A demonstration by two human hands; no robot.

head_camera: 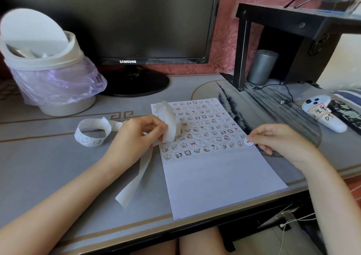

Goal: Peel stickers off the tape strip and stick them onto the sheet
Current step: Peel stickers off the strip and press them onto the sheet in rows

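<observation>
Pinches sticker [248, 142] in right hand [283, 141] grip at right edge of sheet [214, 180], beside the row end; grips tape strip [170, 117] in left hand [136, 135].

Two hands, left hand [140, 131] and right hand [281, 141]; one tape strip [134, 182], one sheet [214, 176], one loose sticker [249, 141]. Farther off: one Samsung monitor [136, 20], one swing-lid bin [45, 59] left, one white controller [324, 114] right.

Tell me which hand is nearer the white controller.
Right. The right hand lies left of the white controller, near it; the left hand sits across the sheet, farther left.
</observation>
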